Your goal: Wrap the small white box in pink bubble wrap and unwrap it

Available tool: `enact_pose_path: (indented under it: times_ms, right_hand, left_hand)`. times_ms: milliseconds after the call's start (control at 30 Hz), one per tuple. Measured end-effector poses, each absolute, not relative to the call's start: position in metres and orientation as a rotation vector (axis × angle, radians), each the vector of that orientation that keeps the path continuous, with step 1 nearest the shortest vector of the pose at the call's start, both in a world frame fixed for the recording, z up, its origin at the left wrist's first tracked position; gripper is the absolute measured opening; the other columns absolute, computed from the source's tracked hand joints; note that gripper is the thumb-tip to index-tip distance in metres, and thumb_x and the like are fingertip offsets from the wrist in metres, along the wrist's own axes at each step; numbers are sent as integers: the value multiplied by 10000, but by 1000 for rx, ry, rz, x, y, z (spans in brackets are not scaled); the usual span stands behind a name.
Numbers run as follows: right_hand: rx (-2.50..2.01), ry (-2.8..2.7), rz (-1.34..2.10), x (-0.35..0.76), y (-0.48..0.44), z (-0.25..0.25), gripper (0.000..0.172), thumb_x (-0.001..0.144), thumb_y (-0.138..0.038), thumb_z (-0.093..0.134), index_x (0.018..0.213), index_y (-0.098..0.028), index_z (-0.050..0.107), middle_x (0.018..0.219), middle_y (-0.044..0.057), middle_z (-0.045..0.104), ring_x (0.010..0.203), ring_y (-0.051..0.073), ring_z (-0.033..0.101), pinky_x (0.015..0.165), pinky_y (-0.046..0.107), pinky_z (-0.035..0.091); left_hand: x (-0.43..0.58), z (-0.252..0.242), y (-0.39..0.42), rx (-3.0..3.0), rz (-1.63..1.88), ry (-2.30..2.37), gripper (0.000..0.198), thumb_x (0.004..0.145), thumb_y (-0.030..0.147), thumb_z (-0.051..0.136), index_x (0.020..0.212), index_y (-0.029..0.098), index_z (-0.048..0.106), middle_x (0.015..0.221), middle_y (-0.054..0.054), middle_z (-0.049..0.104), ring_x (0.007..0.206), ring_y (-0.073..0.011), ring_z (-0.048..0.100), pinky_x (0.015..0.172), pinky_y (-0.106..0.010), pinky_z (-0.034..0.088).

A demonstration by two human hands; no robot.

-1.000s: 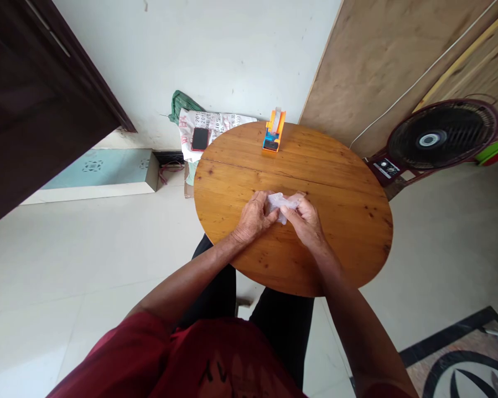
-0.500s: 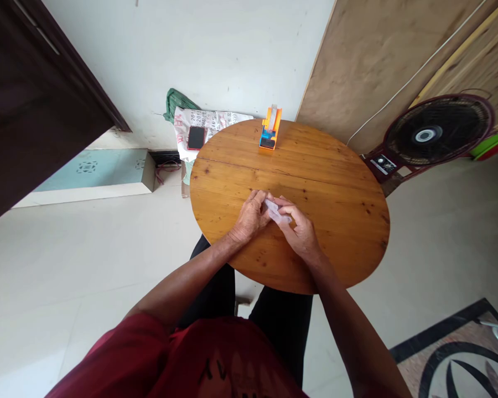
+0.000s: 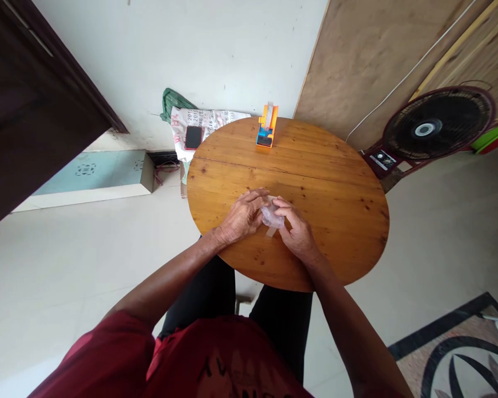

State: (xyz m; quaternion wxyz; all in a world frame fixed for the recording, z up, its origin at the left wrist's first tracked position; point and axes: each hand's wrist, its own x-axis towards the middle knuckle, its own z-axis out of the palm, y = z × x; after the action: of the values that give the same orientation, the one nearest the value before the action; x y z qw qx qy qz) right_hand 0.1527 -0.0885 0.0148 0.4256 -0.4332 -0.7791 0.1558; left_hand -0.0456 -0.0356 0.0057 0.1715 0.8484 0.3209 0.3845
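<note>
- The left hand (image 3: 241, 216) and right hand (image 3: 295, 232) meet, and the fingers of both are closed on a crumpled clear plastic piece (image 3: 271, 216).
- The plastic is bunched small, not flat, low over the round wooden table (image 3: 336, 182).
- The orange tape dispenser (image 3: 266, 128) stands untouched at the far edge.

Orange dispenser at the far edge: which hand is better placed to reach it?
Probably left: the left hand stretches its fingers toward the orange dispenser; the right hand curls over the clear plastic.
</note>
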Motion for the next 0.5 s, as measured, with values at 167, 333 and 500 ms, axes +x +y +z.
enact_pose_path:
  times_ms: [167,333,500]
  right_hand:
    - [-1052,-1970,369,156,-88,15,193,922,-106,502,1001,-253,599,1394,127,655,1377,235,563,1130,485,486]
    - [-1068,-2037,387,159,-90,18,244,920,-86,474,1038,-263,595,1416,110,641,1408,225,531,1149,496,476]
    - [-1069,-2114,342,163,-91,17,336,880,-30,455,1100,-250,584,1443,133,611,1443,227,488,1162,513,462]
  left_hand:
    - [-56,1,-33,2543,1080,726,407,867,169,615,1273,166,639,1394,-166,637,1365,-315,565,1108,-505,502]
    - [-67,9,-39,2633,879,674,670,826,162,630,1479,165,477,1558,-188,476,1470,-323,446,1174,-525,438]
    - [-67,11,-35,2698,779,738,631,845,212,683,1444,148,498,1560,-207,467,1479,-353,425,1184,-536,412]
